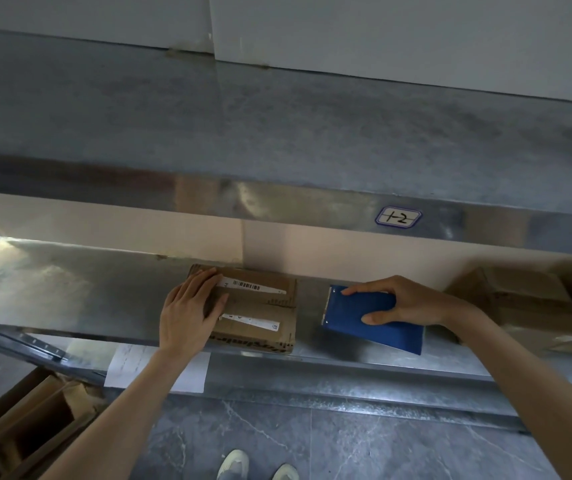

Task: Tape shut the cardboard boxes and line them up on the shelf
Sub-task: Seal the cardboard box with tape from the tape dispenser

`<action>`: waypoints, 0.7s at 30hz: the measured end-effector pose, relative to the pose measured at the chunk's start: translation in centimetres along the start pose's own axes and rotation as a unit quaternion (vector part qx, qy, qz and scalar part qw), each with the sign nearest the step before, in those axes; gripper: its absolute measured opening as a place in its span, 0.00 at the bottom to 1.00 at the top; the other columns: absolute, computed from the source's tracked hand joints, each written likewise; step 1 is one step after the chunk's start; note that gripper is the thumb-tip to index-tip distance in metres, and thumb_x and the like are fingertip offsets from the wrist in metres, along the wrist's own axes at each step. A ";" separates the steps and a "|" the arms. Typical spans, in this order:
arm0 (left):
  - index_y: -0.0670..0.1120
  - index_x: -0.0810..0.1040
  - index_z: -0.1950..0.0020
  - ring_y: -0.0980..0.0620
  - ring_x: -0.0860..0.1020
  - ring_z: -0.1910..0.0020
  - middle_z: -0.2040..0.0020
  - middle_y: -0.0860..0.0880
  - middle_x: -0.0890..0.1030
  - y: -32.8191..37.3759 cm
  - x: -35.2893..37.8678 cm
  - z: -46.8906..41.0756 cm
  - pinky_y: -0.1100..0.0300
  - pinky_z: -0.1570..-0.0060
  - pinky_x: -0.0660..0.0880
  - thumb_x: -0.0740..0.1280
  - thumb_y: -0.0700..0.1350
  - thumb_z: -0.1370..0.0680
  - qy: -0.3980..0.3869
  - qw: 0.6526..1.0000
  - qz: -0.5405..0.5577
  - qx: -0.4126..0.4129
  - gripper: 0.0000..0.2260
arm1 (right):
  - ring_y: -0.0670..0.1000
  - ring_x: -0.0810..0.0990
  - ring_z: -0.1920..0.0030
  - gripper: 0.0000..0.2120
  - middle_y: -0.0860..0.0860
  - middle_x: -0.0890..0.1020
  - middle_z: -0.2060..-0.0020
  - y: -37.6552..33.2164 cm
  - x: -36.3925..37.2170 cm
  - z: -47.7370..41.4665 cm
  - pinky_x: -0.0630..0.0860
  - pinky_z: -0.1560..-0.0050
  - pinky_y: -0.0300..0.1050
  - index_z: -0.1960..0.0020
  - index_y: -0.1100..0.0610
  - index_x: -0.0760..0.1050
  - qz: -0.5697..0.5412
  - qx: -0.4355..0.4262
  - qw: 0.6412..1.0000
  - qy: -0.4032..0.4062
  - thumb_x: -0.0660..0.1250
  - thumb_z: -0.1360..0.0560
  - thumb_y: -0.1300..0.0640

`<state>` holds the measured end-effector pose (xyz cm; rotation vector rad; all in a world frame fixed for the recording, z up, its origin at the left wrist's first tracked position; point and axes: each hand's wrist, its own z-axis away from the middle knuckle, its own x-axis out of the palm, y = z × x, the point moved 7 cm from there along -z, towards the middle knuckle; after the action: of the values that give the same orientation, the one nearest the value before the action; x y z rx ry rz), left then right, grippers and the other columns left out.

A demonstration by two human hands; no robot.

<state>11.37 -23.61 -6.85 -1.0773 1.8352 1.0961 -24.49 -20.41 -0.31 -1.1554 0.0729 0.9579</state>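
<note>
Steel shelf (69, 292), lower tier: cardboard box (260, 308) sits near the front edge, left hand (184, 317) spread flat on top. Right hand (409, 303) grips blue tool (364, 320) just beside it. Prob. taping step; next move needs the tool on the seam w/ 1 hand steadying.

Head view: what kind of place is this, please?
Probably a storeroom or packing area: metal shelves with a handwritten number label, and a cardboard box with a barcode sticker on the lower shelf.
</note>
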 end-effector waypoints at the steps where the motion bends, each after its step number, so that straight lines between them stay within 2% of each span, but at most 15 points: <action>1: 0.50 0.77 0.34 0.50 0.76 0.36 0.34 0.52 0.78 0.1 0.0 0.0 0.52 0.37 0.72 0.55 0.60 0.19 -0.001 1.000 -0.001 0.001 0.22 | 0.39 0.78 0.44 0.22 0.37 0.78 0.38 0.1 0.3 -0.4 0.76 0.42 0.38 0.37 0.36 0.74 0.010 0.005 1.000 0.000 0.74 0.27 0.50; 4: 0.50 0.77 0.34 0.50 0.76 0.35 0.33 0.52 0.78 0.3 -0.2 -0.1 0.51 0.37 0.72 0.56 0.60 0.19 -0.002 1.000 0.002 0.000 0.21 | 0.41 0.77 0.43 0.21 0.38 0.76 0.37 0.5 1.3 -1.6 0.76 0.41 0.41 0.38 0.33 0.72 0.035 0.024 0.999 0.001 0.73 0.26 0.49; 7: 0.50 0.77 0.34 0.50 0.75 0.34 0.33 0.52 0.77 0.3 -0.3 -0.1 0.51 0.36 0.72 0.57 0.59 0.20 -0.004 1.000 0.006 -0.003 0.22 | 0.43 0.77 0.44 0.21 0.42 0.76 0.36 -0.1 2.3 -3.1 0.73 0.45 0.37 0.37 0.34 0.71 0.061 0.023 0.998 0.004 0.73 0.26 0.50; 11: 0.49 0.77 0.33 0.50 0.75 0.34 0.33 0.52 0.77 0.3 -0.3 -0.1 0.50 0.36 0.72 0.56 0.60 0.20 -0.004 1.000 0.009 -0.001 0.22 | 0.46 0.73 0.39 0.24 0.44 0.74 0.33 -1.2 3.3 -4.9 0.69 0.40 0.40 0.32 0.41 0.72 0.093 0.026 0.995 0.013 0.73 0.26 0.51; 14: 0.50 0.77 0.33 0.49 0.75 0.34 0.33 0.52 0.77 0.3 -0.3 -0.1 0.50 0.35 0.71 0.56 0.60 0.20 -0.007 1.000 0.011 -0.004 0.23 | 0.50 0.74 0.37 0.26 0.47 0.75 0.33 -2.2 3.8 -5.9 0.70 0.37 0.45 0.31 0.43 0.72 0.126 0.030 0.991 0.018 0.74 0.27 0.51; 18: 0.50 0.78 0.34 0.50 0.76 0.35 0.33 0.52 0.78 0.3 -0.3 -0.1 0.51 0.35 0.71 0.56 0.61 0.20 -0.004 1.000 0.013 -0.005 0.23 | 0.51 0.76 0.42 0.26 0.49 0.78 0.36 -3.0 3.9 -6.4 0.74 0.42 0.47 0.31 0.40 0.72 0.176 0.042 0.983 0.028 0.74 0.28 0.48; 21: 0.50 0.78 0.34 0.50 0.76 0.35 0.33 0.52 0.78 0.2 -0.2 0.0 0.51 0.35 0.71 0.56 0.61 0.20 -0.009 1.000 0.014 -0.006 0.23 | 0.48 0.76 0.49 0.26 0.48 0.79 0.38 -3.2 4.1 -6.6 0.74 0.51 0.46 0.32 0.37 0.71 0.221 0.053 0.973 0.046 0.73 0.29 0.46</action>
<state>11.25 -23.54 -6.63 -1.0487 1.8376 1.1308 -17.07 -23.37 -2.94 -1.1041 0.4660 1.2741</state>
